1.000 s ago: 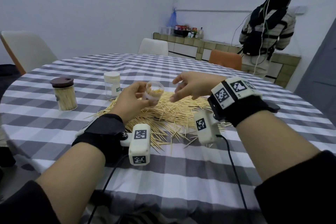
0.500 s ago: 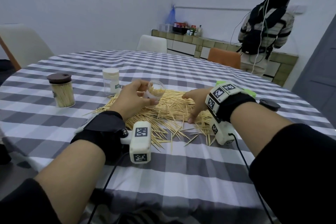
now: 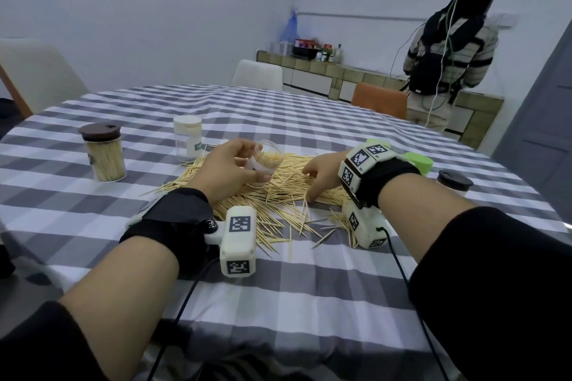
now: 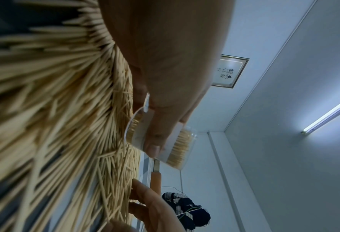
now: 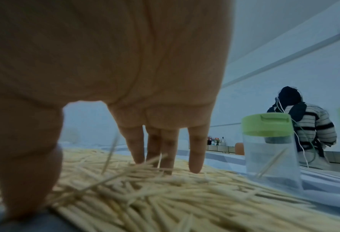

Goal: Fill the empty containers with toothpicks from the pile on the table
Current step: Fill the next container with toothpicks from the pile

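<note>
While the left hand [image 3: 227,168] held a small clear cup [image 3: 263,165] tipped toward the right, thumb and fingers curled round its wall, the right hand [image 3: 322,175] lay on the pile of toothpicks [image 3: 278,195] with its fingers [image 5: 195,150] spread and pressed down into the sticks. Whether any sticks were yet pinched between thumb and fingers could not be told. The cup already looked well packed, hovering just above the pile on the checked tablecloth [image 3: 309,288].

Trouble seemed likeliest at the cup's mouth: tilted as it was, a further lean could have let the sticks slide back out. A loose, crosswise bunch from the right hand would probably have jammed at the rim or scattered. Near the right wrist stood a green-lidded jar [image 5: 268,150] with only a stick or two inside; a careless sweep might have knocked it over.
</note>
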